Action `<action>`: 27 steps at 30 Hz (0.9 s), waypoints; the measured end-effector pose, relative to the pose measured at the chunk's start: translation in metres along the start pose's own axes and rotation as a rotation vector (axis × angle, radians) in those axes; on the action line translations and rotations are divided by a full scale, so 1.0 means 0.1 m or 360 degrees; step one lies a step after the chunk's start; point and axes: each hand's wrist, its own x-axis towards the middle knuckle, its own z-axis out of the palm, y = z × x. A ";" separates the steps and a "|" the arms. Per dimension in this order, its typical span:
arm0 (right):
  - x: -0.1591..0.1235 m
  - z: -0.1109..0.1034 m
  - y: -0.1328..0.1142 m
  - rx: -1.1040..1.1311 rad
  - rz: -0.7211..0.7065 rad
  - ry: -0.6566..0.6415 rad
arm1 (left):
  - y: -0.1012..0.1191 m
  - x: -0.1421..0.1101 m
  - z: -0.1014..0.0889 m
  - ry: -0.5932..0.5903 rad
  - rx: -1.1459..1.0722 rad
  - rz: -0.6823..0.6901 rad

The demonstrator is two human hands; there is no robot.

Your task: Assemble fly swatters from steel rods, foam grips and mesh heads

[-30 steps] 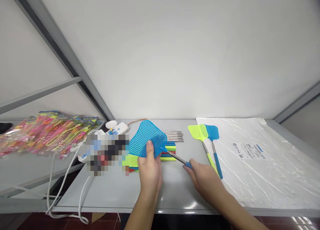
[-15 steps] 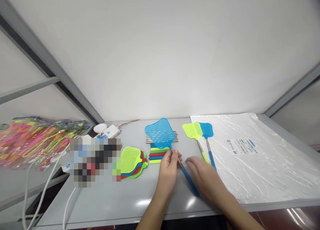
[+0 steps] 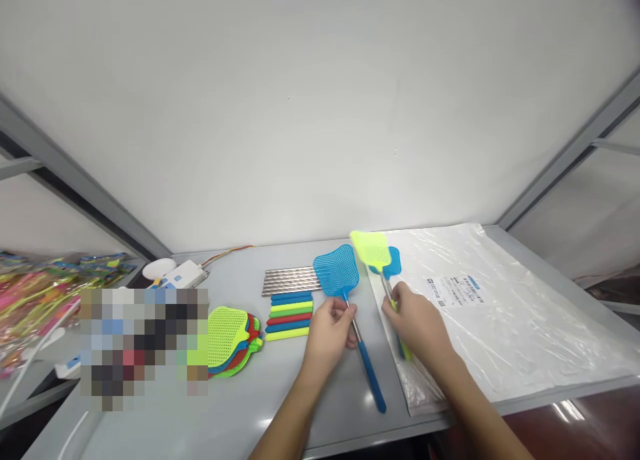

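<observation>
My left hand (image 3: 331, 327) is closed round the metal shaft of a blue fly swatter (image 3: 338, 271), whose blue handle points down toward the table's front edge. To the right, my right hand (image 3: 417, 317) grips a yellow-green fly swatter (image 3: 375, 250) by its shaft, close to the handle. Its head is tilted and lies in front of a second blue fly swatter (image 3: 395, 261), which is partly hidden. Left of my left hand lie a row of coloured handles (image 3: 290, 311), several metal rods (image 3: 287, 281) and a stack of swatter heads (image 3: 225, 340).
A white plastic package (image 3: 510, 333) with a label covers the table's right side. At the left are a white power strip (image 3: 186, 275), a white cable and a blurred patch. Bagged colourful items (image 3: 30, 313) lie at far left. A wall (image 3: 320, 113) stands behind the table.
My right hand has gone from near the blue swatter's handle to the yellow-green swatter, now gripped and shifted. The left hand still holds its blue swatter. The camera view has turned right.
</observation>
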 end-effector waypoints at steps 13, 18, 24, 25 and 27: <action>-0.01 0.18 0.44 0.0490 0.0119 0.0000 | 0.15 0.67 0.46 -0.0022 0.0567 0.0064; -0.01 0.20 0.44 0.0520 0.0186 -0.0006 | 0.17 0.61 0.46 0.0020 0.0880 0.0207; -0.04 0.19 0.39 0.0536 0.0223 0.0024 | 0.20 0.56 0.46 0.0038 0.1129 0.0425; -0.05 0.19 0.38 0.0533 0.0222 0.0027 | 0.20 0.54 0.45 0.0023 0.1140 0.0449; -0.06 0.18 0.35 0.0518 0.0214 0.0022 | 0.21 0.46 0.41 -0.0014 0.1144 0.0494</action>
